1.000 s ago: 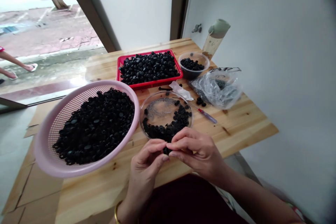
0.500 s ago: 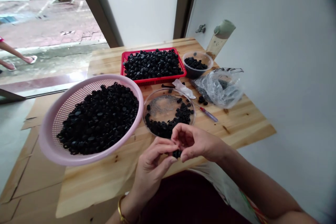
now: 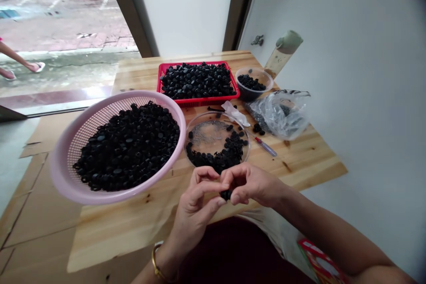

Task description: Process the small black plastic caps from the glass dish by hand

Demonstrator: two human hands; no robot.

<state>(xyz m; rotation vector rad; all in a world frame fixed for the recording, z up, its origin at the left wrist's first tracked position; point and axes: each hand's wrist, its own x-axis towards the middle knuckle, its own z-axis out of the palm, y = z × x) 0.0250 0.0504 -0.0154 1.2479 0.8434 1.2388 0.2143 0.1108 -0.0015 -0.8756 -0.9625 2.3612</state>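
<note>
Between my fingertips is a small round black part (image 3: 226, 194), partly covered by the fingers. My left hand (image 3: 199, 202) pinches it from the left, thumb below and index finger above. From the right, my right hand (image 3: 254, 185) closes on the same part, its fingers curled. Just beyond the hands lies a clear round dish (image 3: 209, 129) with black parts (image 3: 233, 146) along its near and right sides and thin clear or metallic pieces toward the back. A large pink basket (image 3: 63, 173) heaped with black parts stands to the left of my hands.
A red tray (image 3: 206, 101) of black parts sits at the back, beside a clear bowl (image 3: 253, 72). Rightward lie a plastic bag (image 3: 286, 115), a small screwdriver-like tool (image 3: 265, 146) and a white tissue (image 3: 234, 113). A bottle (image 3: 282, 55) stands near the wall. A person's legs (image 3: 20, 60) show outside.
My right fingers have come in closer and now press on the black part alongside my left fingers. The view has shifted slightly.
</note>
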